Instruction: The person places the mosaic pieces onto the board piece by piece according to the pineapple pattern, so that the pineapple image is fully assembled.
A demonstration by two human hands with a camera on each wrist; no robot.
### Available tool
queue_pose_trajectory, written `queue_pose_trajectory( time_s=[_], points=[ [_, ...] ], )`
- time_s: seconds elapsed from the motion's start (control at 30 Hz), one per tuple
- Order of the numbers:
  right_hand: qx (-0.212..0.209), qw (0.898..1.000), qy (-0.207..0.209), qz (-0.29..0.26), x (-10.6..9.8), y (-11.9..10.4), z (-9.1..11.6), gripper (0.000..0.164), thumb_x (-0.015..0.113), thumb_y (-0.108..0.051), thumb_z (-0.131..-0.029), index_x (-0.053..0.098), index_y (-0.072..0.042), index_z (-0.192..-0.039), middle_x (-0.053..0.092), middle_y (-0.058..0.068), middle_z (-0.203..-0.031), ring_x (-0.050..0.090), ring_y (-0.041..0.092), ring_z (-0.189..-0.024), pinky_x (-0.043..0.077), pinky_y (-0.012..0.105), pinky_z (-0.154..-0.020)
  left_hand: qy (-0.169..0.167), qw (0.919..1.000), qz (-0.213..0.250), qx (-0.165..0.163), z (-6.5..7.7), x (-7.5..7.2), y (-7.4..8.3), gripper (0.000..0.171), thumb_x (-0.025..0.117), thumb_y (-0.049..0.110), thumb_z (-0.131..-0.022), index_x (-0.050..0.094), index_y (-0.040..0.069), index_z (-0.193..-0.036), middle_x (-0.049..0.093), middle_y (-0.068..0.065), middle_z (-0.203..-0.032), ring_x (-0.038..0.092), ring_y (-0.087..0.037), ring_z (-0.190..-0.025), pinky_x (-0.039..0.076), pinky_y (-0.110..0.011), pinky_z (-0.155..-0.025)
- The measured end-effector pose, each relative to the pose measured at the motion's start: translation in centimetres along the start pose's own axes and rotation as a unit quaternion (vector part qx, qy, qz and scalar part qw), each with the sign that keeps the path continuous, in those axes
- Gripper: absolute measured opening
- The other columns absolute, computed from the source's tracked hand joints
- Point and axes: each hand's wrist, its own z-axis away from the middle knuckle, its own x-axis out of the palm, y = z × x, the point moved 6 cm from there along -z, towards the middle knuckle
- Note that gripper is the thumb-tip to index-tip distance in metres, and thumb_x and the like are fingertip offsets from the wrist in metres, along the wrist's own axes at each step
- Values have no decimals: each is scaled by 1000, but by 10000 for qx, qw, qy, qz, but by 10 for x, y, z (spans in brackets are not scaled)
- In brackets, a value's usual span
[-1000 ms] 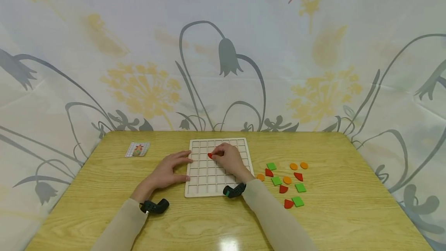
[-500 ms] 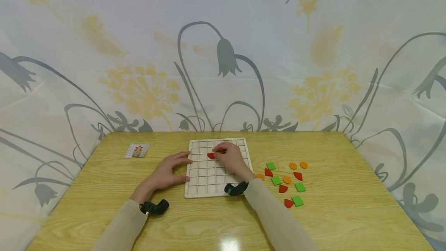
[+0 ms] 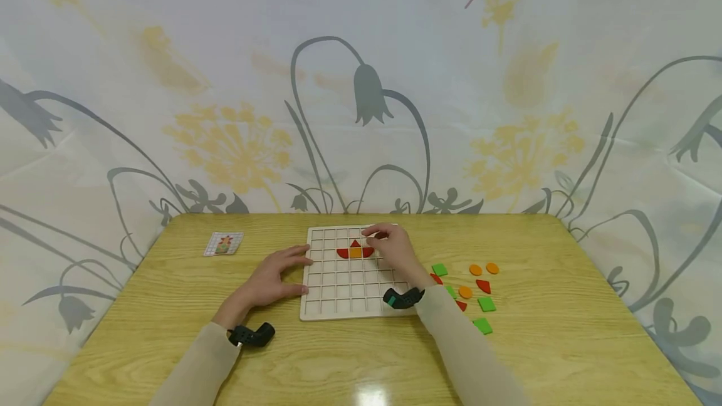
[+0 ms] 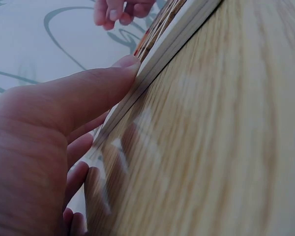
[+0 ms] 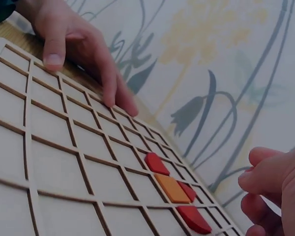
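A pale wooden grid board [image 3: 329,302] lies mid-table. On it sit an orange square [image 3: 355,253], a red piece with a curved edge [image 3: 343,254] on its left, another red piece [image 3: 368,252] on its right and a red triangle [image 3: 355,244] behind. My left hand [image 3: 273,277] rests against the board's left edge, thumb and fingertips touching the rim [image 4: 152,64]. Over the board's right side hovers my right hand [image 3: 397,252], fingers loosely bent. In the right wrist view this hand [image 5: 278,189] is apart from the pieces, with nothing seen between thumb and fingers.
Right of the board lie loose green squares [image 3: 486,304], orange discs [image 3: 465,292] and red pieces [image 3: 483,286], some partly hidden by the right sleeve. A small picture card [image 3: 224,244] lies at the back left. A patterned cloth [image 3: 361,143] hangs behind the table.
My right hand has let go of the left red piece and moved right, uncovering the orange square, the triangle and the other red piece. My left hand has stayed at the board's edge.
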Motion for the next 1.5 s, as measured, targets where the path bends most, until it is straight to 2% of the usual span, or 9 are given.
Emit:
queue_pose_trajectory(
  time_s=[0.3,0.57,0.67,0.73,0.9,1.0,1.27,1.4,1.5],
  points=[
    [161,9985,-62,515,-64,36,19,16,67,-9,-95,75,-4,-107,70,8,-102,62,23,-84,50,32,-67,-10,10000,82,-28,0,3,1,55,78,33,-86,65,10,-133,42,-11,-154,35,-40,-141,27,-64,-110],
    [346,9921,-88,1204,-123,67,42,18,67,-12,-96,75,-4,-110,71,11,-108,65,28,-96,52,40,-82,25,10000,64,-72,2,3,-1,54,78,34,-85,65,11,-132,43,-10,-154,35,-39,-141,27,-63,-111],
    [432,9907,-310,1254,-136,73,48,20,66,-13,-97,74,-3,-113,71,13,-112,64,31,-103,51,42,-88,-6,10000,55,-55,2,2,-2,55,77,34,-85,65,11,-133,43,-10,-154,35,-40,-141,26,-63,-111],
    [576,9907,-474,1142,-143,74,53,24,66,-15,-98,72,-2,-116,70,14,-115,64,28,-92,52,39,-81,-27,10000,38,-23,2,2,-2,55,77,35,-86,64,10,-134,42,-10,-154,34,-40,-141,26,-64,-111],
    [602,9882,-719,1210,-162,71,61,27,65,-18,-98,71,-2,-119,68,15,-119,62,23,-92,51,30,-77,-37,10000,8,21,1,3,-2,55,76,36,-87,63,11,-135,41,-9,-155,35,-40,-141,26,-63,-111],
    [591,9866,-777,1310,-174,72,66,26,63,-16,-100,71,-1,-118,68,16,-120,61,28,-107,51,32,-85,-45,10000,-1,26,1,3,-1,56,76,36,-87,63,11,-135,41,-9,-155,35,-39,-141,26,-63,-111],
    [684,9794,-354,1868,-209,87,80,27,50,-3,-98,73,-2,-112,66,18,-120,58,29,-106,46,31,-83,-34,10000,28,60,0,-2,3,56,77,35,-86,63,10,-135,41,-11,-155,34,-40,-141,26,-64,-111],
    [709,9842,-215,1607,-220,96,89,27,48,-4,-100,71,-1,-115,63,20,-125,55,27,-114,45,22,-85,-42,10000,25,57,1,-3,3,56,77,34,-86,63,10,-135,41,-11,-155,34,-39,-141,25,-63,-111],
    [549,9873,-211,1479,-222,97,92,25,51,-3,-100,71,-1,-116,61,20,-127,54,16,-114,44,16,-84,-51,10000,-7,57,1,-3,1,56,77,35,-87,63,10,-135,41,-11,-155,34,-39,-141,25,-64,-111]
  ],
)
